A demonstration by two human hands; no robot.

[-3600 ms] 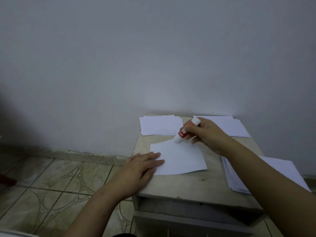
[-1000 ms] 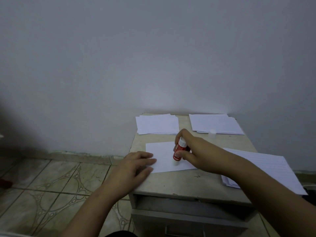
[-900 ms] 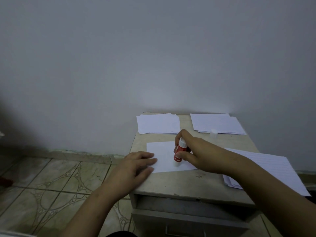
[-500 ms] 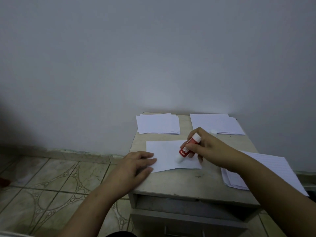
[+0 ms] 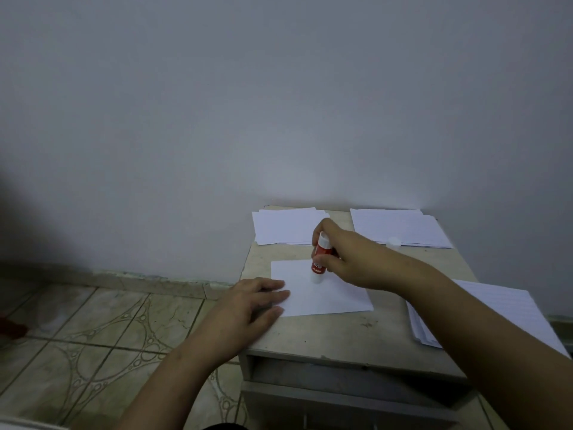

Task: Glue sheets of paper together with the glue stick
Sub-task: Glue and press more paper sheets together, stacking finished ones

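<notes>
A white sheet of paper [image 5: 325, 294] lies in the middle of the small table [image 5: 347, 335]. My right hand [image 5: 344, 254] grips a red and white glue stick [image 5: 320, 257], held nearly upright with its white tip down on the sheet's upper middle. My left hand [image 5: 248, 308] lies flat with straight fingers on the sheet's left edge and the table's left rim, pressing the paper down. The glue stick's cap [image 5: 393, 242] stands on the table at the back right.
Two stacks of white sheets lie at the back of the table, one at the left [image 5: 285, 226] and one at the right [image 5: 400, 226]. A lined stack [image 5: 496, 308] overhangs the table's right side. An open drawer [image 5: 341, 378] sits below. Tiled floor [image 5: 93, 336] lies to the left.
My right hand has swung the glue stick from a slanted pose at the sheet's right to nearly upright at its upper middle. My left hand has stayed on the sheet's left edge.
</notes>
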